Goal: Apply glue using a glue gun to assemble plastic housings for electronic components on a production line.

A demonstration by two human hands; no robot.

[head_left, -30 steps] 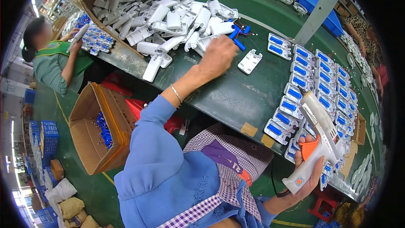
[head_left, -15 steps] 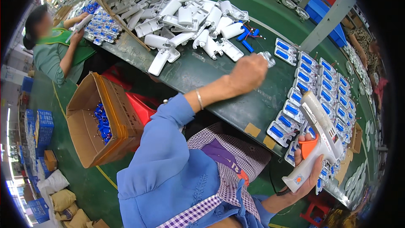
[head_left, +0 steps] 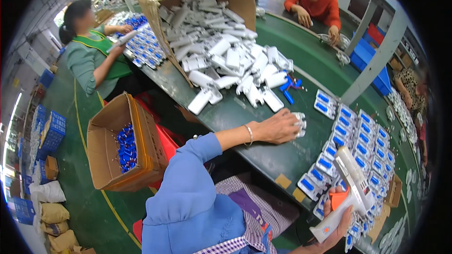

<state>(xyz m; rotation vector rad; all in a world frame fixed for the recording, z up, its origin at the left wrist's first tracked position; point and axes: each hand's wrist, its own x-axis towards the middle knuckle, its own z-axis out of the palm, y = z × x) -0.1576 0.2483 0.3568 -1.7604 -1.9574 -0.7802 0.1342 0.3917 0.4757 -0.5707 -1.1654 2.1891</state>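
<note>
My left hand [head_left: 278, 127], with a bracelet at its wrist, rests at the table's near side, fingers curled over a small white plastic housing [head_left: 301, 123] that is mostly hidden by them. On the right, my right hand [head_left: 340, 223] grips a white glue gun [head_left: 351, 186] by its handle, fingers at the orange trigger [head_left: 339, 198]. The glue gun's barrel points away over rows of white housings [head_left: 362, 129] with blue cells in them. Beyond my left hand lie a few loose blue cells [head_left: 288, 96] with wires, beside a heap of white plastic casings [head_left: 230, 59].
The heap spills from a tipped cardboard box [head_left: 150, 14] on the green table. Left of me, an open carton [head_left: 106, 160] holds blue cells. A metal post [head_left: 376, 61] rises behind the rows. One co-worker [head_left: 92, 56] sits at left, another in red [head_left: 313, 4] across the table.
The view has shifted, showing more of the far side. My left hand, with the white housing, has come down nearer the table's front edge. The right hand still holds the glue gun.
</note>
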